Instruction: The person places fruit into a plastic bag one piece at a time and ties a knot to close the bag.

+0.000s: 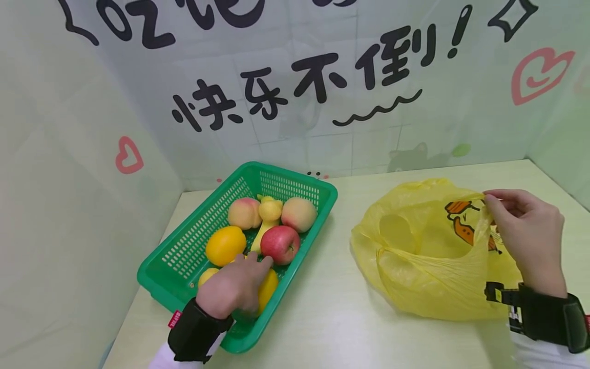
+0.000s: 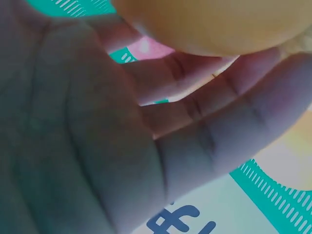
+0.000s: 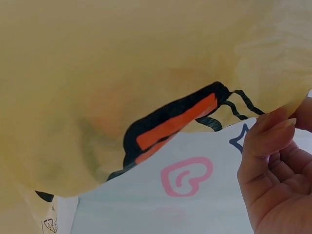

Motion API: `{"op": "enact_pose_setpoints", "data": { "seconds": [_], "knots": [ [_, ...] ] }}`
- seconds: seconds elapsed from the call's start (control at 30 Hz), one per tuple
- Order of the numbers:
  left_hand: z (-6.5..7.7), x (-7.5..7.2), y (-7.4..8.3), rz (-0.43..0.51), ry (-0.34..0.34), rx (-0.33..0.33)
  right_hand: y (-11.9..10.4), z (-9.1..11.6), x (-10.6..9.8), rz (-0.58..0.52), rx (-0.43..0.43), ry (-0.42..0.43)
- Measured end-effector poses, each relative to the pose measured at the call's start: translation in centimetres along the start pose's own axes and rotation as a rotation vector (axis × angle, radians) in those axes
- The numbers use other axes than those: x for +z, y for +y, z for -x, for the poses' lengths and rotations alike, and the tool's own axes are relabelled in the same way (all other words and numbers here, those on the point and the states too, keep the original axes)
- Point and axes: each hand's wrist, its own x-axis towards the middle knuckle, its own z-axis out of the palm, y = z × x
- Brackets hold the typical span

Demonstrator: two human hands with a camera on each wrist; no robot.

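My left hand reaches into the green basket, its fingers curved around a smooth yellow fruit. In the left wrist view, the fruit lies against the fingers; its exact kind is not plain. Around that hand are a red apple, an orange-yellow round fruit, another yellow fruit, a yellow banana-like fruit and two peaches. My right hand pinches the rim of a yellow plastic bag between thumb and fingers. The bag's mouth gapes.
Basket and bag stand apart on a pale table. Behind them hangs a white printed backdrop with black lettering and pink hearts. White side panels close in the left and right.
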Motion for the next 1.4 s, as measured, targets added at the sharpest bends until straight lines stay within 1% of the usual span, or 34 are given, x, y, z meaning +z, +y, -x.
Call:
{"op": "enact_pose_setpoints", "data": {
  "seconds": [0.2,0.4,0.53,0.73,0.83,0.93,1.07,1.17,1.27,1.4],
  "knots": [
    [0.0,-0.3,-0.4,0.051,0.008,-0.012,0.0,0.0,-0.1,0.003,0.009,-0.005],
    [0.6,-1.3,-0.7,0.097,0.049,-0.011,0.0,0.1,0.0,0.010,0.011,-0.010],
    [0.9,-2.0,-0.8,0.112,0.094,-0.010,0.0,0.2,0.0,0.019,0.008,-0.006],
    [1.9,-3.0,-0.8,0.202,0.159,-0.017,0.0,0.2,0.1,0.021,-0.004,0.008],
    [2.4,-3.4,-0.6,0.201,0.210,-0.008,-0.1,0.2,0.1,0.023,-0.016,0.012],
    [3.1,-3.8,-0.3,0.187,0.277,0.005,-0.3,0.1,0.1,0.021,-0.031,0.010],
    [3.9,-4.0,0.4,0.200,0.352,0.056,-0.5,0.0,0.3,0.009,-0.046,0.005],
    [4.4,-4.1,1.0,0.218,0.383,0.101,-0.5,0.0,0.4,0.011,-0.047,0.011],
    [4.7,-4.3,1.6,0.237,0.396,0.146,-0.5,0.0,0.3,0.017,-0.049,0.016],
    [4.7,-4.4,2.8,0.272,0.374,0.202,-0.3,0.0,0.1,0.017,-0.053,0.007]
  ]
}}
